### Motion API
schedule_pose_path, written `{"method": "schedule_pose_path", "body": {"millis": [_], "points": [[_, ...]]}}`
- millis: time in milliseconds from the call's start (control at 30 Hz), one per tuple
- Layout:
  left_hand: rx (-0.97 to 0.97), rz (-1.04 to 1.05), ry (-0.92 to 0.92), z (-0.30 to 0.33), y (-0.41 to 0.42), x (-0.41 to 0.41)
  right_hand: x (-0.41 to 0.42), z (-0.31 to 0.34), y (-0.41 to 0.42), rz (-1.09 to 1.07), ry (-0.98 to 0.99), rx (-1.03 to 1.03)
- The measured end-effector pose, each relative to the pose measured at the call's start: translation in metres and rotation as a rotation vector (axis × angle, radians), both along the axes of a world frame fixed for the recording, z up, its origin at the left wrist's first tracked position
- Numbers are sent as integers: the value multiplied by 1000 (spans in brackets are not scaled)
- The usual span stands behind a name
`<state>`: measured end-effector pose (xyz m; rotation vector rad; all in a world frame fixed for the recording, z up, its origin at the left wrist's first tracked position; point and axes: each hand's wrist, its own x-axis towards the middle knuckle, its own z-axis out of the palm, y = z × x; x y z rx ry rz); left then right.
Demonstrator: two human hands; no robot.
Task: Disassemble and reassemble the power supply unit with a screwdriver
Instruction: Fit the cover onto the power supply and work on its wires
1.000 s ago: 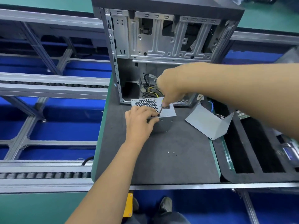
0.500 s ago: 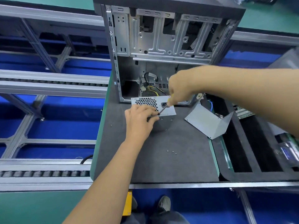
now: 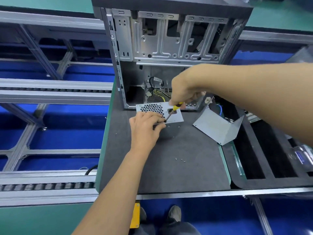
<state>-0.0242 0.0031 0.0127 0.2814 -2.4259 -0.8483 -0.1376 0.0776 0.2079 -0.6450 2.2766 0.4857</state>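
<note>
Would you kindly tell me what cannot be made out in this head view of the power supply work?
- Screwdriver tip: the left hand hides the spot it meets.
- Screwdriver handle: mostly inside the right hand.
- Power supply unit near side: covered by the left hand.
- Loose screws: too small to tell type.
- Computer case top: cut off by the frame edge.

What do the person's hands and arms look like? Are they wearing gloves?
No gloves. The left hand and the right hand are both bare. Both forearms are bare too, with no sleeves, watch or rings showing.
</note>
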Motion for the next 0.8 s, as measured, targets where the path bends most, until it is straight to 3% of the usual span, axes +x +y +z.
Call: {"method": "schedule_pose_path", "body": {"millis": [67,200,267,333,367,500,567,667,733,800], "points": [[4,9,2,0,-1,0,7,1,9,332,190,45],[7,13,8,-1,-1,-2,32,1,16,1003,496,-64],[-2,12,16,-1,-1,-2,34,1,10,1180,557,-22],[-7,12,17,-2,-1,-3,33,-2,4,1156,526,11],[-5,14,15,-2,-1,-3,33,-3,-2,1046,502,21],[-12,2,30,-2,-1,-3,17,-3,-18,378,224,70],[-20,2,32,-2,-1,-2,10,0,-13,165,69,76],[-26,11,39,-3,-1,-1,21,4,3,455,248,110],[-18,7,34,-2,-1,-2,38,4,11,695,408,51],[-14,8,33,-3,-1,-2,52,6,11,798,481,-20]]}}
